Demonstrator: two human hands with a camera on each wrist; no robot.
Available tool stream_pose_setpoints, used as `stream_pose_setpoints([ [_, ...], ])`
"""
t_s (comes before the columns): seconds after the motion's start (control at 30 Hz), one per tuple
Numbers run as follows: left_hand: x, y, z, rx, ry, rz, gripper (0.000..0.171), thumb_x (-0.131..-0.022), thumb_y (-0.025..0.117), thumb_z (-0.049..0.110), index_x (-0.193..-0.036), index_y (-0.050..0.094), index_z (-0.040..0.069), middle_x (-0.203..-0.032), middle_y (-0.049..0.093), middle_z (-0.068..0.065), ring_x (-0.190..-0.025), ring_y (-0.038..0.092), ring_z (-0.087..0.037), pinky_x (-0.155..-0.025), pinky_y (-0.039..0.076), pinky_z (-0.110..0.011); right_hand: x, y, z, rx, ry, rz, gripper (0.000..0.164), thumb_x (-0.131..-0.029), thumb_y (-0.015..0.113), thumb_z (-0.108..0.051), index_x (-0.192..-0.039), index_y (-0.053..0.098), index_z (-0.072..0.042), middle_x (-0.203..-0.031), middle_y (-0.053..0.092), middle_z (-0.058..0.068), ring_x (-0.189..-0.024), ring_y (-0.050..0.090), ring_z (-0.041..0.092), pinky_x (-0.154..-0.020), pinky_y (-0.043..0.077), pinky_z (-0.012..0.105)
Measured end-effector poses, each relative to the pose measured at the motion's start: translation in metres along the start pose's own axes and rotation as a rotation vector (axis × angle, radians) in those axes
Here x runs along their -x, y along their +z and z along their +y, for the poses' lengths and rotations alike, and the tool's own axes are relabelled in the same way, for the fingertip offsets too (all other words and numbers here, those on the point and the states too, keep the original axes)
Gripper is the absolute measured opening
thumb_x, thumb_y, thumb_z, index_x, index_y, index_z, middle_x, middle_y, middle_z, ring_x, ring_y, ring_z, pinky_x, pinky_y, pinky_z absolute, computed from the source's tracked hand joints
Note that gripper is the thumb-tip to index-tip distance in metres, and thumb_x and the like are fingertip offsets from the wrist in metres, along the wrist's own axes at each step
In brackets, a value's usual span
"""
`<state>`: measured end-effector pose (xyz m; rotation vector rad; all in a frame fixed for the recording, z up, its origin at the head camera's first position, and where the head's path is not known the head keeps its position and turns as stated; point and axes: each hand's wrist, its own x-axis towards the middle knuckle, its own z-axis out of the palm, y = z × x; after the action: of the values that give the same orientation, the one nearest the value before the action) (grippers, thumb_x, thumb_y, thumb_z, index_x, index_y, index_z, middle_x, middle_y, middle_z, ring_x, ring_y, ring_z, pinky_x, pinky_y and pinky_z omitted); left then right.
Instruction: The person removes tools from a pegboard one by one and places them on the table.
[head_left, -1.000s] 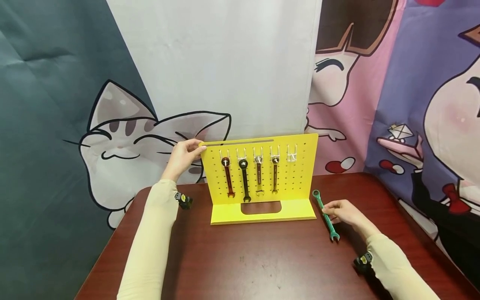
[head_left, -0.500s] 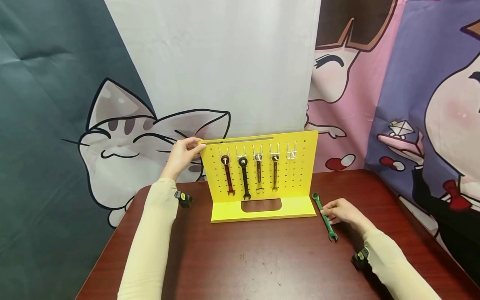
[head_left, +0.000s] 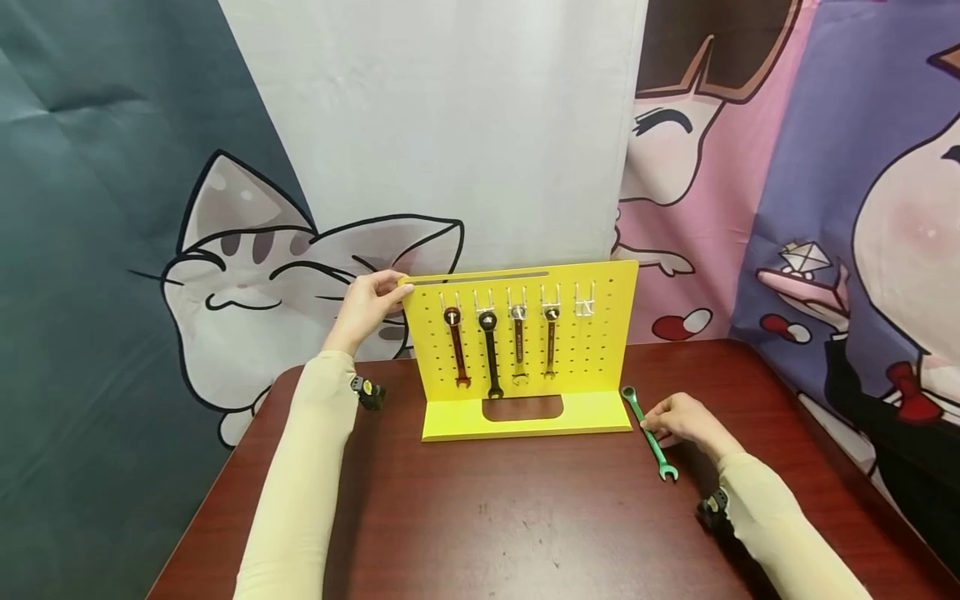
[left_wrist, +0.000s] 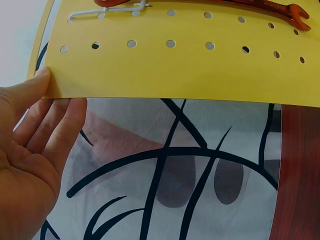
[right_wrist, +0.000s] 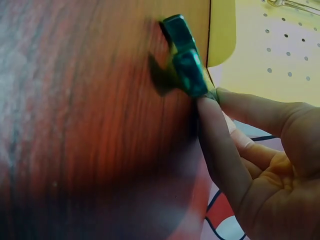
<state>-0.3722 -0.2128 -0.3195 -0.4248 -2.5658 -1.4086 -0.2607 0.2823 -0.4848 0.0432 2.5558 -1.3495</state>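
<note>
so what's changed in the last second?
Little. The green combination wrench has dipped slightly at its ring end, relative to the yellow pegboard, and the right sleeve has edged left. Nothing grabbed or released: the right hand still pinches that wrench, the left hand the pegboard's top-left corner. Four hung wrenches and the bare rightmost hook stayed put.

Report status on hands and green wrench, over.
Left hand grips corner of board. Right hand pinches green wrench. Nothing visibly in the way.
</note>
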Motion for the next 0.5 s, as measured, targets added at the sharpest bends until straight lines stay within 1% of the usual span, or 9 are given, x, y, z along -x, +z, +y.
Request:
stream_pose_setpoints([
  [0.1,-0.0003,0.0001,0.0003,0.009,0.003,-0.006,0.030,-0.098,0.069,0.025,-0.119,0.069,0.004,-0.107,0.072,-0.015,-0.096,0.071,-0.025,-0.086,0.061,-0.035,-0.0006,0.0020,0.0008,0.004,0.020,0.021,0.016,-0.087,0.074,-0.002,-0.092,0.070,0.013,-0.077,0.067,0.008,-0.067,0.065,0.017,-0.060,0.064,0.034],
  [0.27,-0.0007,-0.0008,0.0002,0.007,-0.001,0.002,0.033,-0.098,0.069,0.027,-0.121,0.069,0.004,-0.109,0.072,-0.015,-0.098,0.071,-0.026,-0.087,0.061,-0.035,-0.0013,0.0031,0.0000,0.013,0.021,0.048,0.014,-0.086,0.075,-0.002,-0.090,0.071,0.011,-0.078,0.066,0.008,-0.066,0.064,0.017,-0.060,0.064,0.034],
  [0.33,-0.0004,-0.0013,0.0007,0.009,-0.007,0.001,0.034,-0.098,0.069,0.027,-0.122,0.068,0.003,-0.109,0.071,-0.016,-0.099,0.071,-0.027,-0.088,0.061,-0.037,-0.0007,0.0031,-0.0008,0.020,0.012,0.048,0.015,-0.086,0.075,-0.003,-0.090,0.071,0.011,-0.079,0.066,0.009,-0.066,0.065,0.018,-0.060,0.064,0.034],
  [0.43,0.0001,-0.0010,0.0019,0.016,-0.011,-0.013,0.034,-0.099,0.068,0.026,-0.123,0.067,0.002,-0.110,0.071,-0.018,-0.100,0.070,-0.030,-0.090,0.060,-0.042,0.0000,0.0035,-0.0008,0.018,0.024,0.051,0.017,-0.086,0.075,-0.004,-0.091,0.072,0.012,-0.080,0.067,0.009,-0.067,0.065,0.017,-0.060,0.064,0.034],
  [0.5,0.0005,-0.0003,0.0029,0.024,-0.014,-0.017,0.033,-0.098,0.068,0.025,-0.122,0.068,0.001,-0.109,0.071,-0.019,-0.100,0.070,-0.030,-0.090,0.060,-0.041,0.0011,0.0038,-0.0003,0.016,0.026,0.046,0.018,-0.086,0.075,-0.004,-0.091,0.071,0.013,-0.081,0.067,0.010,-0.067,0.065,0.017,-0.060,0.064,0.035],
])
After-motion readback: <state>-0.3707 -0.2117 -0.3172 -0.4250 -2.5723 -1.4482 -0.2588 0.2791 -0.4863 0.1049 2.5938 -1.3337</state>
